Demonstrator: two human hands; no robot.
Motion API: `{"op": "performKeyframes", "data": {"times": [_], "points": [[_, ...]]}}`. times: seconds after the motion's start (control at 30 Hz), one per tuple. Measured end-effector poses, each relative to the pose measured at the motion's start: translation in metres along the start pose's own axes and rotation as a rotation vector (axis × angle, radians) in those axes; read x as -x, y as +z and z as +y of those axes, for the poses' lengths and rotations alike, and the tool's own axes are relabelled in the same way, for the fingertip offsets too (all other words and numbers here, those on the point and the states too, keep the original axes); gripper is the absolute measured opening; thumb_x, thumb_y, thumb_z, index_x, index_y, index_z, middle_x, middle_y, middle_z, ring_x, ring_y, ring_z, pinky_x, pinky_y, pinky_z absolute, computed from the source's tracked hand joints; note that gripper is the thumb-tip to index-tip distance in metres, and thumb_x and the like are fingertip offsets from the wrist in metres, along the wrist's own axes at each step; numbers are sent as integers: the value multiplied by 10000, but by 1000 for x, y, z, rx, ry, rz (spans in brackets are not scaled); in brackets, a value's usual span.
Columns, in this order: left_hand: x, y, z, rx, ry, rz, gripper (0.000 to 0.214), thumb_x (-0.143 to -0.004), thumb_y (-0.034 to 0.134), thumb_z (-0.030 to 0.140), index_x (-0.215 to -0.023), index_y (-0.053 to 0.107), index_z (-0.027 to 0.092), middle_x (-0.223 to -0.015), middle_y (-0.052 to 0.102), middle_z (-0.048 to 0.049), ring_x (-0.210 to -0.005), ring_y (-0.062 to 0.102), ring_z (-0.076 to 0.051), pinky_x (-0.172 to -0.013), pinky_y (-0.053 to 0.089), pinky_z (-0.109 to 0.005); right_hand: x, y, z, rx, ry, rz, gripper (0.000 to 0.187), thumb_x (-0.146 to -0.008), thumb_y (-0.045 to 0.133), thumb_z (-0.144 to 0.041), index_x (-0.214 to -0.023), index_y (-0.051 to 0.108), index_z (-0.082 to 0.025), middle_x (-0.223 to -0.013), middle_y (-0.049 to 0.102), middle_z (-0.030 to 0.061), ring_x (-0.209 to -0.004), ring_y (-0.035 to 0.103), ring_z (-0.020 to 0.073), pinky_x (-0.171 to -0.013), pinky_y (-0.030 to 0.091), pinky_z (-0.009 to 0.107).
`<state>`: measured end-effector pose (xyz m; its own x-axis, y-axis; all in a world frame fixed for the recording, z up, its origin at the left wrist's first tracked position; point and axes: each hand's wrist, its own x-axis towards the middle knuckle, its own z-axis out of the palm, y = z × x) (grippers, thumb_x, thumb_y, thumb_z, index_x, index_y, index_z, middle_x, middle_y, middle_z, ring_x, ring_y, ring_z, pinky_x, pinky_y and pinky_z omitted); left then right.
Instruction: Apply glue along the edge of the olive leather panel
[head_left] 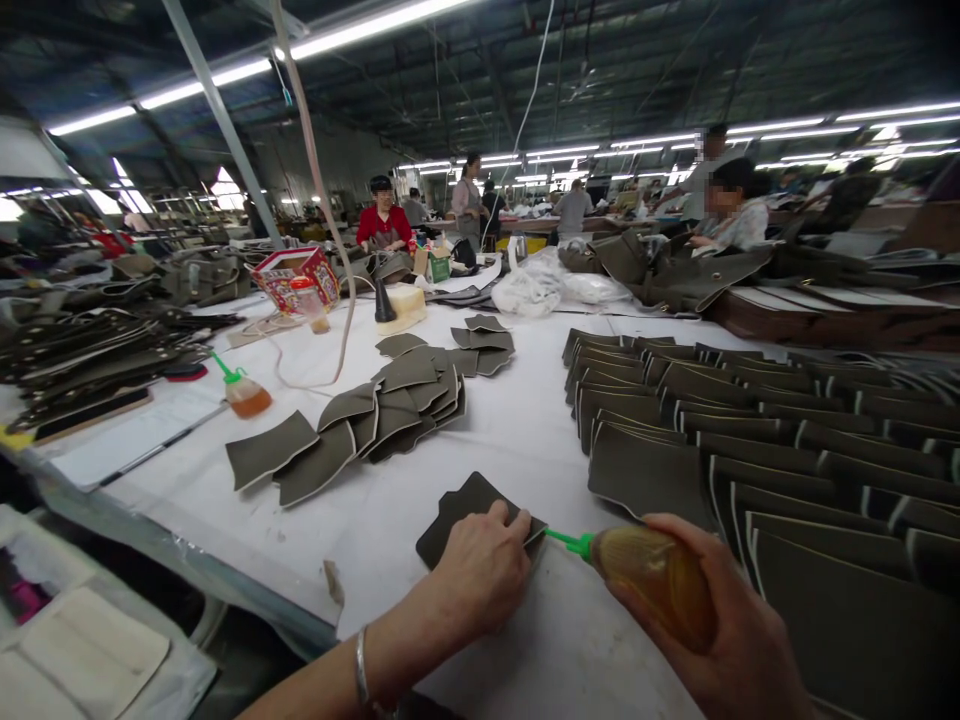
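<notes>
My left hand (484, 565) rests on a dark olive panel, leather-like in look (465, 505), its fingers apart and pressing the panel against the table. The thumb is mostly hidden. My right hand (731, 620) is wrapped round a squeeze bottle of amber liquid (652, 580), tilted almost on its side. Its green nozzle (570, 541) points left, and the tip meets the panel's right edge beside my left fingertips. Beyond my left hand lies a loose pile of smaller dark pieces (397, 400).
Overlapping rows of dark panels (645, 465) cover the table's right side. At left stand another green-tipped bottle (247, 398), a red-capped bottle (309, 305) and a red patterned box (281, 275). A hose (349, 310) hangs onto the white tabletop (525, 420). Several people work farther back.
</notes>
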<state>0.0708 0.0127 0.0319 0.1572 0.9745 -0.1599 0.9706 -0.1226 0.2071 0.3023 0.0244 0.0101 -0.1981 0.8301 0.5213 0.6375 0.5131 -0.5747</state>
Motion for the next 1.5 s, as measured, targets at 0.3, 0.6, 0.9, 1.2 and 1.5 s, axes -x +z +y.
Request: {"op": "performKeyframes", "data": {"times": [0.3, 0.6, 0.9, 1.2, 1.5], "points": [[1, 4, -5, 30, 24, 29, 304, -915, 411, 255, -1076, 669, 276, -933, 621, -55, -779, 676, -250, -701, 524, -364, -1, 1, -6, -51, 92, -17, 417, -875, 643, -558, -1203, 543, -320, -1083, 644, 13, -881, 668, 247, -854, 539, 372], [2, 5, -5, 36, 24, 23, 321, -894, 411, 243, -1077, 673, 271, -929, 617, -54, -769, 673, -252, -678, 517, -356, 3, 1, -11, -181, 314, -74, 476, -814, 672, -605, -1173, 559, -315, -1066, 661, 2, -884, 673, 252, -797, 539, 362], [1, 0, -6, 55, 33, -17, 359, -893, 420, 245, -1139, 680, 283, -952, 624, -56, -798, 672, -249, -739, 519, -359, 1, -2, -7, -178, 351, -34, 463, -817, 663, -588, -1153, 564, -286, -1011, 648, 9, -829, 646, 243, -714, 515, 347], [2, 0, -9, 81, 37, -1, 388, -915, 434, 256, -1221, 663, 323, -941, 618, -45, -791, 667, -237, -747, 509, -345, 5, -2, -4, -202, 376, -15, 452, -846, 646, -588, -1155, 555, -270, -1089, 624, 30, -930, 617, 259, -778, 476, 357], [4, -1, -8, 91, 23, -17, 421, -928, 418, 276, -1287, 626, 347, -918, 639, -40, -773, 678, -248, -705, 504, -344, 9, 0, -6, -284, 428, -26, 454, -830, 665, -595, -1155, 552, -298, -1125, 602, -12, -941, 601, 220, -805, 457, 308]]}}
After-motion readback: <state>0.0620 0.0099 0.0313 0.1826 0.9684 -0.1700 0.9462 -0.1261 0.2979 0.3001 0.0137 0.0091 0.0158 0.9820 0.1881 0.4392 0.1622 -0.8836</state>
